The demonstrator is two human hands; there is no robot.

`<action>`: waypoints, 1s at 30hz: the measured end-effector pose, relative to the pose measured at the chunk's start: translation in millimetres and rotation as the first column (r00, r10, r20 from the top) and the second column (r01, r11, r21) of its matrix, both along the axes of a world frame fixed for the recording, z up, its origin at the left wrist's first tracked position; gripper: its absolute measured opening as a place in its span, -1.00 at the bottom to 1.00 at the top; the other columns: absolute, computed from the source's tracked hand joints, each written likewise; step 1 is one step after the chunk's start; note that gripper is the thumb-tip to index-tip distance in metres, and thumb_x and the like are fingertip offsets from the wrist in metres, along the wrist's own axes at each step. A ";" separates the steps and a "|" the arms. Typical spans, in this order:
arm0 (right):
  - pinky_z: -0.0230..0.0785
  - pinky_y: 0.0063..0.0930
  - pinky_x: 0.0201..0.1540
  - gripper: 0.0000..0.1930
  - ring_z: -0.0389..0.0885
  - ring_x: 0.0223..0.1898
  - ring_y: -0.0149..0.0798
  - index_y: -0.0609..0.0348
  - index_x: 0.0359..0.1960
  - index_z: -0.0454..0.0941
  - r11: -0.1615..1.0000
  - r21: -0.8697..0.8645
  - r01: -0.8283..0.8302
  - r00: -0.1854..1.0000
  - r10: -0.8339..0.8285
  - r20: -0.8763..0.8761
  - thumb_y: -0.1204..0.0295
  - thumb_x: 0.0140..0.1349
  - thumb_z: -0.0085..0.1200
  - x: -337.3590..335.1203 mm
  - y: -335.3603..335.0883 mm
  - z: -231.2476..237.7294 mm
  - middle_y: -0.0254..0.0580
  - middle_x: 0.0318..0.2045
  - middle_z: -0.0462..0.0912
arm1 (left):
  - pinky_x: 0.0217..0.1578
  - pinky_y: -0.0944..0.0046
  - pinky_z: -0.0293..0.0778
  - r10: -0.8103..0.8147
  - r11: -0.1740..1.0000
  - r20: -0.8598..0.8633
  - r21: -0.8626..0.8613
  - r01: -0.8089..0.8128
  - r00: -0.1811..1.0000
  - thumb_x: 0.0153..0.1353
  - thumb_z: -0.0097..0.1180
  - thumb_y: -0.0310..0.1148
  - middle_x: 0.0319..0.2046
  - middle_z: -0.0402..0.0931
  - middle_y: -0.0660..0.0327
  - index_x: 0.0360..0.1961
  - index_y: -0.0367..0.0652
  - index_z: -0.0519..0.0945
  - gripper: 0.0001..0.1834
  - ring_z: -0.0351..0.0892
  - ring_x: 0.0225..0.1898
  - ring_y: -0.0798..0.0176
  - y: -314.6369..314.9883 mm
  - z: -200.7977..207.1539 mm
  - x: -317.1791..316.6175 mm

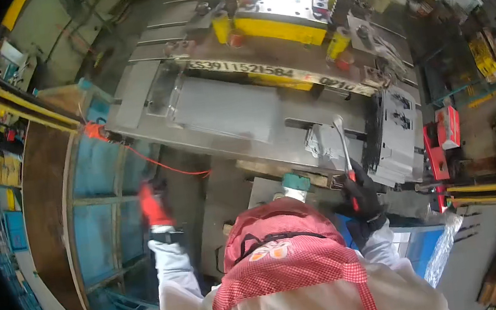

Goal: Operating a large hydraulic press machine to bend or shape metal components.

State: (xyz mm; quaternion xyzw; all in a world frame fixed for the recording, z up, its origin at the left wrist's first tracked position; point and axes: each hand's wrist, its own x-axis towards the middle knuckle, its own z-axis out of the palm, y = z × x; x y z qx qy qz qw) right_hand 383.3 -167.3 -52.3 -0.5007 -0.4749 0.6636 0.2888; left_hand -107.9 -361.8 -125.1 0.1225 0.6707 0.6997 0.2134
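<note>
My right hand (361,197), in a dark glove, is closed round the red handle of a tool with a long shiny metal shaft (345,146). Its widened tip points away, over the machine table. Just beyond it lie small cut metal pieces (323,141). My left hand (156,206) is out to the left, off the table's front edge, and smeared by motion. Red and black show on it, but its fingers and anything in them cannot be made out. A stack of flat grey metal sheets (224,108) rests on the table (131,110) ahead.
At the table's right end stand stacked sheets with cutouts (397,130). Behind is a die with a yellow base (282,30) and posts. A red cord (166,167) hangs at the front left, near a blue-panelled frame (92,174). Yellow-striped bars (493,187) flank the right.
</note>
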 end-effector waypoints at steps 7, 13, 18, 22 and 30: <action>0.38 -0.57 -0.39 -0.45 0.52 -0.41 -0.41 0.21 0.19 0.24 0.883 0.093 -0.461 0.877 0.469 -0.108 0.39 0.13 0.00 -102.4 101.1 -7.9 -0.22 -0.24 0.53 | -0.06 0.27 0.46 -0.617 0.787 -0.363 -0.266 0.557 0.698 0.20 -0.02 -0.33 -0.06 0.48 0.10 0.07 -0.30 0.38 -0.58 0.49 -0.04 0.24 67.2 0.3 114.2; 0.40 -0.55 -0.36 -0.44 0.54 -0.39 -0.44 0.23 0.14 0.30 0.860 0.135 -0.492 0.859 0.505 -0.088 0.33 0.07 0.06 -111.6 104.7 28.7 -0.24 -0.23 0.55 | 0.00 0.21 0.39 -0.711 0.678 -0.097 0.169 0.716 0.696 0.17 -0.07 -0.30 -0.07 0.47 0.12 0.08 -0.17 0.39 -0.57 0.41 0.01 0.21 114.8 14.6 146.5; 0.30 -0.60 -0.37 -0.39 0.39 -0.42 -0.54 0.16 0.19 0.27 0.849 0.251 -0.464 0.881 0.414 0.231 0.32 0.05 0.08 -94.2 45.8 42.5 -0.34 -0.35 0.50 | -0.34 0.16 0.40 -0.517 0.843 -0.669 -0.287 0.456 0.534 -0.01 0.05 -0.31 -0.35 0.50 0.12 0.12 -0.20 0.37 -0.42 0.44 -0.44 0.12 146.4 8.2 163.3; 0.33 -0.60 -0.31 -0.33 0.41 -0.38 -0.48 0.17 0.24 0.18 0.874 -0.053 -0.483 0.875 0.480 -0.065 0.36 0.05 0.10 -61.0 11.7 42.1 -0.32 -0.27 0.49 | -0.48 0.09 0.37 -0.428 0.893 -0.829 -0.327 0.309 0.361 0.00 0.09 -0.43 -0.40 0.59 0.03 0.04 -0.25 0.45 -0.51 0.50 -0.56 0.08 123.5 40.8 165.9; 0.34 -0.63 -0.35 -0.33 0.41 -0.40 -0.51 0.17 0.26 0.13 0.952 0.017 -0.306 0.939 0.305 -0.159 0.50 0.04 0.02 -29.6 -3.8 66.5 -0.25 -0.25 0.52 | -0.14 0.20 0.42 -0.569 0.712 -0.770 -0.285 0.641 0.289 0.04 0.10 -0.48 -0.25 0.55 0.15 -0.06 -0.21 0.48 -0.63 0.49 -0.17 0.18 214.2 88.0 136.8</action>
